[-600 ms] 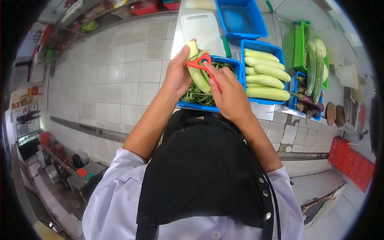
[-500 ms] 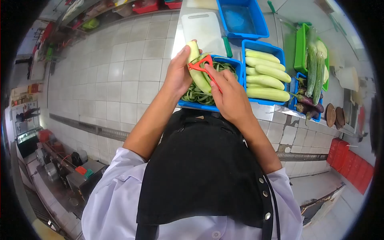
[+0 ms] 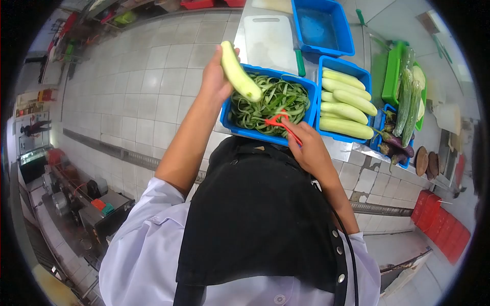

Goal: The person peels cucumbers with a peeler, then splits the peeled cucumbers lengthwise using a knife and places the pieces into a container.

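My left hand (image 3: 214,76) is wrapped round a pale, peeled cucumber (image 3: 239,76), held tilted over the left end of a blue tub (image 3: 253,135). Dark green strips of peel (image 3: 273,97) fill that tub. My right hand (image 3: 312,150) grips a red peeler (image 3: 276,120) by its handle, its head low over the peels near the tub's front side. Peeler and cucumber are apart. Just to the right stands a second blue tub (image 3: 343,136) with several pale peeled cucumbers (image 3: 347,127) lying in it.
Behind the peels lies a white cutting board (image 3: 268,43) with a green handle (image 3: 300,62) at its edge. A blue tub (image 3: 319,30) holding water stands beyond. Rightward are a green basket (image 3: 392,76), long green vegetables (image 3: 411,109) and eggplants (image 3: 395,142) in a blue basket.
The peeler has come off the cucumber and moved down and right with my right hand. My left hand has shifted left and up with the cucumber, uncovering the peels.
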The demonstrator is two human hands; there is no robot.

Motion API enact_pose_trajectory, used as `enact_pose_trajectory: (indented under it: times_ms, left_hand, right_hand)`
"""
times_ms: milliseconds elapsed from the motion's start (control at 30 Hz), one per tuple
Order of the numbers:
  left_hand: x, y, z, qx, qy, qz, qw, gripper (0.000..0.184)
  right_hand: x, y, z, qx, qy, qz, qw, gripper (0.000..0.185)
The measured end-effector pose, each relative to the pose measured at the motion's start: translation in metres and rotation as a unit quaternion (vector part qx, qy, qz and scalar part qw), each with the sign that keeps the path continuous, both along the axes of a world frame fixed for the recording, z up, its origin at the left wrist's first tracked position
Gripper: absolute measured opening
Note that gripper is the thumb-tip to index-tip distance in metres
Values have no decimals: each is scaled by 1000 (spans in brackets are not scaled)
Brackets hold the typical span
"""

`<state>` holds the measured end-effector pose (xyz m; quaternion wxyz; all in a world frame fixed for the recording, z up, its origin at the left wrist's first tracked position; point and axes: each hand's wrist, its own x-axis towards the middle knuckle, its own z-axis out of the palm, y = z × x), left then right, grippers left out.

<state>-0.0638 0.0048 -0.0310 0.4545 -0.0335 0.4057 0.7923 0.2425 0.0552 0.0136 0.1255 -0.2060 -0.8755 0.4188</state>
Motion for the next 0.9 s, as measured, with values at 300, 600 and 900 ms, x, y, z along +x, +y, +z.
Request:
enact_pose_trajectory:
  times_ms: [300,600,900]
  left_hand:
    - [32,5,5,-111,63,-91,988,45]
    - [3,-4,9,-148,27,42,988,43]
    - [18,-3,-4,-26,-41,-10,999,44]
  right_hand:
    - [-31,0,29,-4,69,-1,998,39]
    - [3,6,-2,58,-17,-17,998,41]
    - [-33,-1,15,-47,102,-22,993,41]
